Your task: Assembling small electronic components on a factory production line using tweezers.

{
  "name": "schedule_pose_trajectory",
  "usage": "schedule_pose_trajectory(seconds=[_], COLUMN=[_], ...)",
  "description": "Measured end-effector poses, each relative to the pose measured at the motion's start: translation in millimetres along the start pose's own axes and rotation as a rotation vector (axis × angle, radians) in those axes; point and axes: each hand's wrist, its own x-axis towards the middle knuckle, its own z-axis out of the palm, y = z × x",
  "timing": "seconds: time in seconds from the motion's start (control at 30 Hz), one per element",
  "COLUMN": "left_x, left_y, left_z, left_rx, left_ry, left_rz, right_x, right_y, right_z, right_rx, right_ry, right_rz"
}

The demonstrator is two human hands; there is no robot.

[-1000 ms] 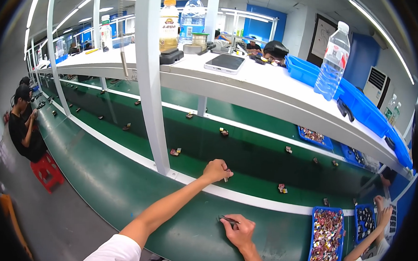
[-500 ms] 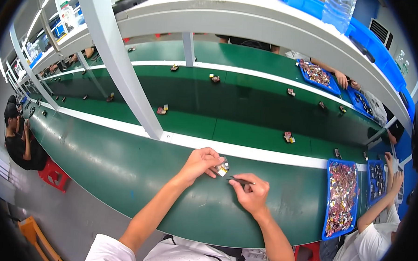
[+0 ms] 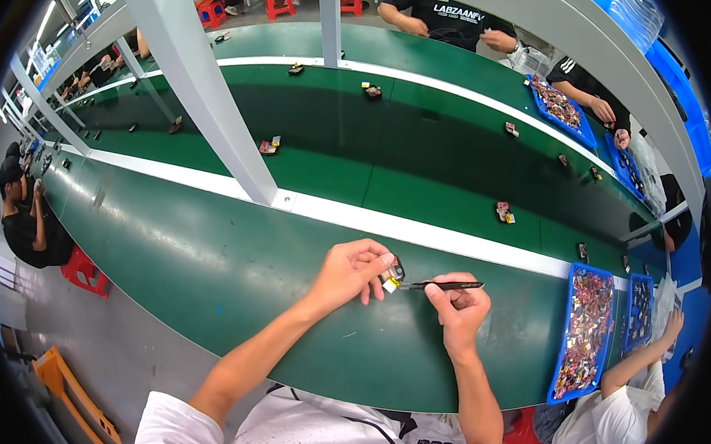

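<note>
Above the green bench, my left hand (image 3: 345, 275) pinches a small black electronic part (image 3: 399, 268) between thumb and fingers. A white and yellow tab (image 3: 391, 285) sticks out at its lower end. Closed around a pair of black tweezers (image 3: 456, 286), my right hand (image 3: 464, 312) is just to the right of it. The tweezers lie nearly level, their tips pointing left at the tab. I cannot tell whether the tips grip the tab or only meet it.
A blue tray (image 3: 553, 389) heaped with small reddish parts stands at my right, beside another blue tray (image 3: 639, 314). Small parts are spread along the dark green belt (image 3: 319, 141) beyond the white rail (image 3: 371, 229). A white post (image 3: 195, 80) rises at left. Co-workers sit around.
The tweezers have swung to lie nearly level, and their tips have come up to the tab. My right hand shifted right and slightly up. The whole view has tilted, showing more of the far side.
</note>
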Motion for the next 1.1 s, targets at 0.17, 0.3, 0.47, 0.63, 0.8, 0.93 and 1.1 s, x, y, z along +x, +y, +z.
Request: schedule_pose_trajectory(seconds=[0.17, 0.3, 0.47, 0.63, 0.8, 0.93, 1.1], left_x=[-1.6, -1.0, -1.8, -1.6, -2.6, -4.2, -4.5], left_y=[-5.1, -9.2, -9.9, -16.8, -20.6, -24.4, -31.1], left_z=[9.0, 9.3, 12.0, 17.6, 26.7, 30.7, 35.9], left_rx=[-0.054, -0.019, 0.070, 0.044, 0.098, 0.181, 0.285], left_ry=[-0.045, -0.040, -0.020, 0.035, 0.097, 0.082, 0.111], left_rz=[-0.016, 0.004, -0.065, -0.020, 0.072, 0.150, 0.262], right_x=[-2.8, -3.3, -1.9, -0.7, -0.3, -0.5, 2.5], right_y=[10.3, 6.5, 12.6, 14.0, 11.8, 15.1, 21.4], right_z=[0.3, 2.0, -2.3, -4.7, -5.9, -4.6, -8.5], right_rx=[-0.079, -0.078, -0.090, -0.096, -0.054, -0.139, -0.353], right_ry=[-0.040, -0.032, -0.012, -0.002, -0.016, -0.012, 0.005], right_rz=[-0.095, -0.070, -0.109, -0.121, -0.077, -0.123, -0.264])
